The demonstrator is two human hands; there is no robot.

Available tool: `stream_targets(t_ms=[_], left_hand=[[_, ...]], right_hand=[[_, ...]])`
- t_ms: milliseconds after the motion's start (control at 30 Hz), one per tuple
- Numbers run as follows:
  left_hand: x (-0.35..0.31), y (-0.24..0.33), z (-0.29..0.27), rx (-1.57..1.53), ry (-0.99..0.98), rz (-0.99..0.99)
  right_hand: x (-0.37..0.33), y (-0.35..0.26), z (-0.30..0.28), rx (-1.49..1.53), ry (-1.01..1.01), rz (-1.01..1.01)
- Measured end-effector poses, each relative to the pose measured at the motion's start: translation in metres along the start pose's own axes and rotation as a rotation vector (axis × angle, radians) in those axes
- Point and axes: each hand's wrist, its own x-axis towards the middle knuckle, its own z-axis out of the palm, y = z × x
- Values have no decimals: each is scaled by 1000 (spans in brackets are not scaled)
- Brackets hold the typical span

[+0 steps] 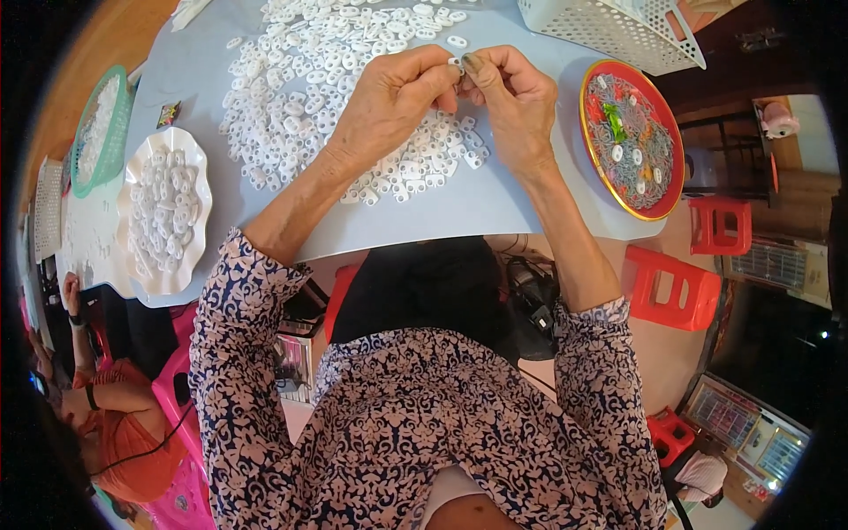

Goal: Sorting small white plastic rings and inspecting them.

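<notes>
Above the table's far middle, my left hand [395, 99] pinches a small white plastic piece [456, 64] with dark holes between thumb and fingers. My right hand [518, 108] meets it there, its thumb pressed against a finger right beside the piece. Whatever my right fingertips hold is hidden or too small to make out. Under and around my hands spreads a heap of similar white plastic pieces [284, 115], many with two holes. Right of my right hand stands a round red tray [590, 132] of small grey parts, with a few white pieces and a green wrapper on top.
A white scalloped dish [201, 168] of white pieces stands on the left of the table [424, 212], near a green basket [124, 110]. A white perforated basket [609, 35] is at the far right. Red stools [676, 287] stand on the right. Another person [132, 424] sits at lower left.
</notes>
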Motion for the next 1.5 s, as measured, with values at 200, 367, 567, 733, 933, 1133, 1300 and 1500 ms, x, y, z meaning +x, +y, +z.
stream_targets(t_ms=[200,367,567,733,933,1133,1300,1500], left_hand=[[2,-2,-5,-23,-28,9],[3,-3,-16,178,-43,38],[10,-3,-32,450,44,57],[10,-2,-19,458,76,260],[10,4,-21,231,6,15],[17,1,-22,377,71,155],[19,1,-22,696,-60,337],[13,-3,-13,1002,-221,376]], right_hand=[[2,5,-4,158,-42,76],[3,7,-7,32,-29,62],[5,-1,-13,204,44,177],[5,2,-13,222,19,166],[3,2,-13,146,-56,116],[3,-1,-13,70,-21,108],[5,-1,-15,155,34,218],[6,-1,-15,119,-10,215]])
